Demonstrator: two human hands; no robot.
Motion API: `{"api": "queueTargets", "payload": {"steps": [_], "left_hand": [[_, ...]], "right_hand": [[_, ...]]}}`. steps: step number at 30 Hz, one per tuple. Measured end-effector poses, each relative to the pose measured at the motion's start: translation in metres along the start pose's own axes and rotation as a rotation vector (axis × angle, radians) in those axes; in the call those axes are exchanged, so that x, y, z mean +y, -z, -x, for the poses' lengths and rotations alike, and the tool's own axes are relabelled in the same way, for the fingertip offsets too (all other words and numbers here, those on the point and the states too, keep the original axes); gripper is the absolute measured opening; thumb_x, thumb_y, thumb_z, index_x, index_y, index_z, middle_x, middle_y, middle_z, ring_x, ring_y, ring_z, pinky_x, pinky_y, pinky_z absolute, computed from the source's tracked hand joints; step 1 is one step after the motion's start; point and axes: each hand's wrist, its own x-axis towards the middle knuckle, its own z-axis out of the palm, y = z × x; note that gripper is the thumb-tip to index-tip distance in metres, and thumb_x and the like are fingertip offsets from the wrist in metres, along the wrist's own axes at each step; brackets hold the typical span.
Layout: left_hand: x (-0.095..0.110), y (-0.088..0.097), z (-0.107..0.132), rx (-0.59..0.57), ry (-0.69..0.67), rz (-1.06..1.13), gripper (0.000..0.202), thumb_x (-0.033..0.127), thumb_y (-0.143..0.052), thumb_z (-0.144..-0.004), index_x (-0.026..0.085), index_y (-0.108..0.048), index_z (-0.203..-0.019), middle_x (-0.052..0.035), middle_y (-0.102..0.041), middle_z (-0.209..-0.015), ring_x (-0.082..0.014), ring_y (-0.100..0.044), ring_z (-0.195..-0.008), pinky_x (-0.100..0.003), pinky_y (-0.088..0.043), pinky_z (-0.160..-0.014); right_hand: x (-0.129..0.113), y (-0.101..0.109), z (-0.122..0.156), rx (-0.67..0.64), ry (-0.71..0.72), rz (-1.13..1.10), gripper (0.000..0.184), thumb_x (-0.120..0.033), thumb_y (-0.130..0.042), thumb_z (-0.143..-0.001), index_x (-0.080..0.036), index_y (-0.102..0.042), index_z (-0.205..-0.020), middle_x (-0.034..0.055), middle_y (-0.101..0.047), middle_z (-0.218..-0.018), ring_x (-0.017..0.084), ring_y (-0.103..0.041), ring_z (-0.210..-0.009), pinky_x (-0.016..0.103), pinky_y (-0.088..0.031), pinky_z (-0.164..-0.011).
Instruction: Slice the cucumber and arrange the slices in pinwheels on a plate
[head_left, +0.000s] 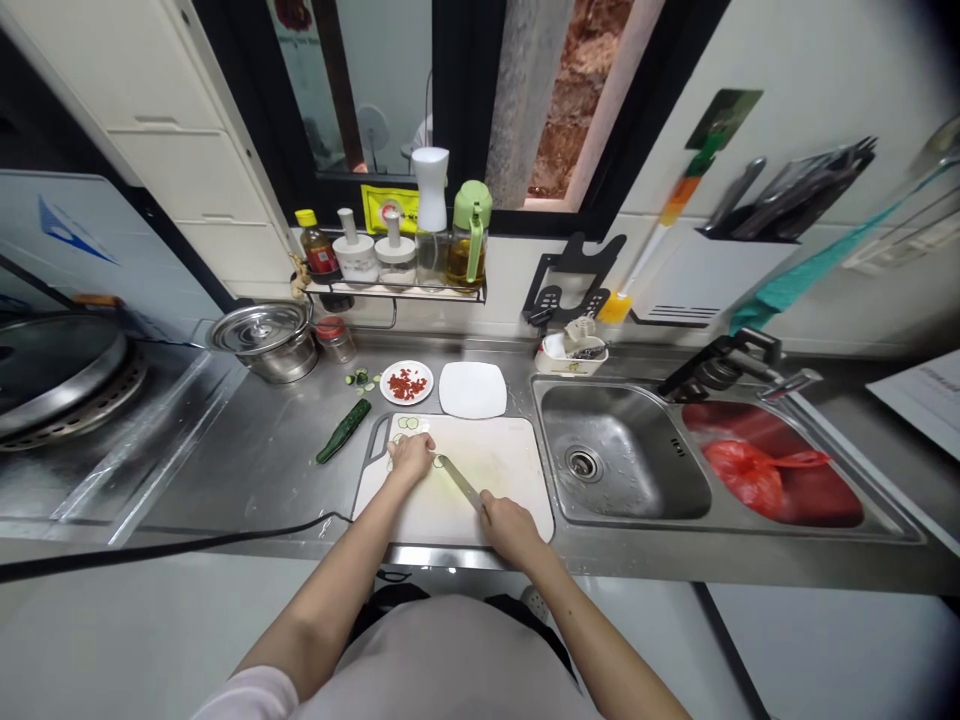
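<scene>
My left hand [410, 458] is curled over a piece of cucumber on the white cutting board [495, 470], fingers pressed together. A few cucumber slices [408, 424] lie at the board's far left corner. My right hand [508, 525] grips the handle of a knife [459, 481], whose blade points toward the left hand's fingertips. A half cucumber [343, 431] lies on the steel counter to the left of the board.
A small plate of red pieces [406, 382] and an empty white plate [472, 389] sit behind the board. A lidded pot [264, 338] stands at the left, a double sink [622, 470] at the right with a red bag [757, 470]. A black cable [187, 545] runs along the counter's front edge.
</scene>
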Motion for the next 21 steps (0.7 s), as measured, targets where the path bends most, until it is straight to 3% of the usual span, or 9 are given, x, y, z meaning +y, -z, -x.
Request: {"api": "queueTargets", "payload": {"steps": [21], "left_hand": [[0.0,-0.001,-0.009,-0.03,0.022,-0.016,0.011,0.024,-0.063,-0.077,0.027,-0.066,-0.086,-0.0039,-0.072,-0.097,-0.0279,-0.055,-0.111,-0.045,-0.025,-0.094]], "right_hand": [[-0.018,0.005,-0.008,-0.109,-0.001,0.005,0.034,-0.006,-0.035,-0.089,-0.012,-0.049,-0.12,0.0186,-0.067,-0.104,0.027,-0.066,-0.099,0.033,-0.045,-0.074]]}}
